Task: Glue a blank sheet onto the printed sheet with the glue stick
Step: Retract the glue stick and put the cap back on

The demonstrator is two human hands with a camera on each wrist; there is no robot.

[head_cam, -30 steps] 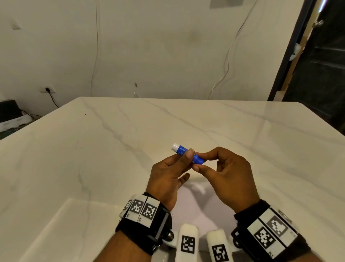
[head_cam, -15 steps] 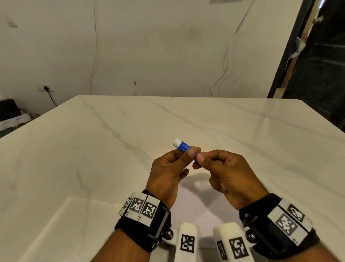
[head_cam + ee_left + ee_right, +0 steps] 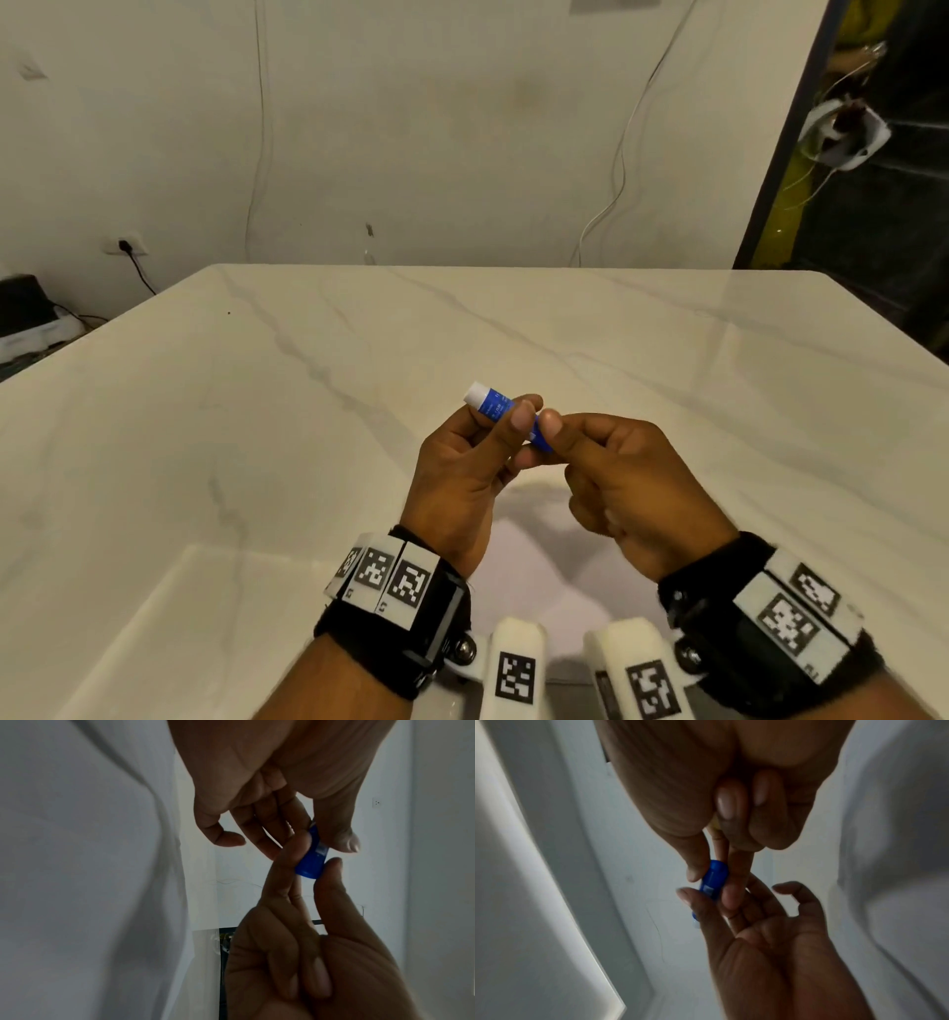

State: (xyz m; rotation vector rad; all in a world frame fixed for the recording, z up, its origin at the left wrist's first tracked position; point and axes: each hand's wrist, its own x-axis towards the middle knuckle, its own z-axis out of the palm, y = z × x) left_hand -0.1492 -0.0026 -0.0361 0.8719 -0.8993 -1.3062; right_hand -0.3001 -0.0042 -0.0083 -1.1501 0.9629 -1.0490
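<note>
A blue glue stick [image 3: 492,403] with a white end is held in the air over the marble table [image 3: 257,411], white end pointing up and away to the left. My left hand [image 3: 513,415] grips its middle between thumb and fingers. My right hand [image 3: 555,436] pinches the blue end, thumb tip almost against the left thumb. The left wrist view shows the blue end [image 3: 311,860] between both hands' fingertips; the right wrist view shows the same blue end [image 3: 713,876]. A pale sheet [image 3: 539,570] lies on the table under my hands, mostly hidden by them.
Another lighter rectangular patch [image 3: 205,616] shows on the table at the near left; I cannot tell if it is paper. A wall with a socket [image 3: 125,245] and hanging cables stands behind the table. A dark doorway [image 3: 883,205] is at the right.
My right hand's fingers have closed in along the stick until they sit against the left thumb, hiding more of the blue body. The right wrist has turned. The stick stays in both hands.
</note>
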